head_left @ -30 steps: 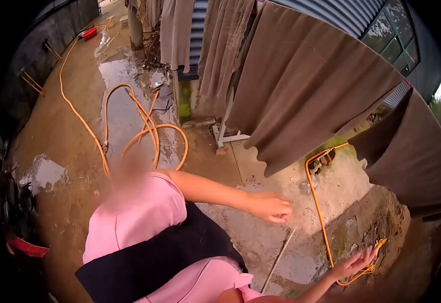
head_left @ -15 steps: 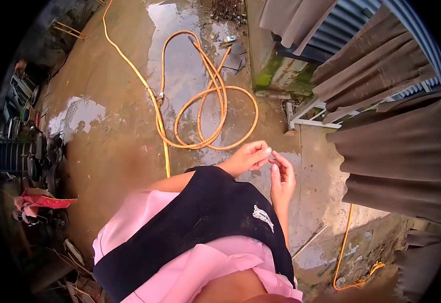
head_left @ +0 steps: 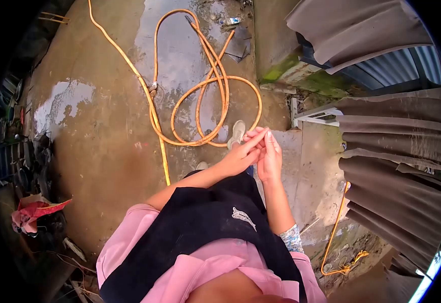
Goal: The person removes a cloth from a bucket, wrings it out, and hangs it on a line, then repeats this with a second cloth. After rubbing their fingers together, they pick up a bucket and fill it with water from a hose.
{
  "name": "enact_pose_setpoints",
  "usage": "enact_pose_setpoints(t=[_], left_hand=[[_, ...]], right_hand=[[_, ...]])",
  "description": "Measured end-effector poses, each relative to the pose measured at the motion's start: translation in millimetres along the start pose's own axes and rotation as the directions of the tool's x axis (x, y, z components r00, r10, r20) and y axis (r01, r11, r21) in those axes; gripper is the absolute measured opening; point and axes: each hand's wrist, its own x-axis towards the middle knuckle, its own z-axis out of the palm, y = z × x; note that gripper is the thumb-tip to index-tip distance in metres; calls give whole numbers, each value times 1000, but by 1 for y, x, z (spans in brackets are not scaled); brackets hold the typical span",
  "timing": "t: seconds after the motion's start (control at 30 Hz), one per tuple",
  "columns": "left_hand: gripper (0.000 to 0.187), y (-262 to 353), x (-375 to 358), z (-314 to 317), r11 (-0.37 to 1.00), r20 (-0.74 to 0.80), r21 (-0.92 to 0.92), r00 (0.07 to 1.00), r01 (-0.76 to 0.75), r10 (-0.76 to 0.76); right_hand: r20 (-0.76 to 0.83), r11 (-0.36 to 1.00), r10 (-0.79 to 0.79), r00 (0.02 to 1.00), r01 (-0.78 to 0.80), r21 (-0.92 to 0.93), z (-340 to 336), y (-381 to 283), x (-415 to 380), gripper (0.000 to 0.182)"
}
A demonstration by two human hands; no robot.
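My left hand (head_left: 242,155) and my right hand (head_left: 270,157) meet in front of my dark apron (head_left: 200,212), their fingertips touching. The fingers of the hand from the left side reach across the other hand's fingers. No object can be made out in either hand. Just beyond them is my light shoe (head_left: 236,133), beside the loops of an orange hose (head_left: 224,101) lying on the wet ground.
Wet concrete (head_left: 104,126) has puddles. Brown cloths (head_left: 392,187) hang at right near a white metal frame (head_left: 316,115). Dark clutter and a red-pink item (head_left: 33,212) lie at left. Another orange hose length (head_left: 335,230) is at lower right.
My hands have come together, where they were slightly apart at the fingertips. My shoes have come into view, and the scene has shifted with my head.
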Motion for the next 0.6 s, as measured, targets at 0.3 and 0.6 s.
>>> enact_pose_setpoints(t=[0.3, 0.6], left_hand=[[52, -103, 215, -87, 678, -68, 735, 994, -5, 82], [50, -258, 514, -128, 992, 77, 80, 993, -101, 95]], right_hand=[[-63, 986, -90, 994, 80, -144, -26, 1, 254, 27], [-222, 880, -409, 885, 318, -354, -115, -22, 553, 29]])
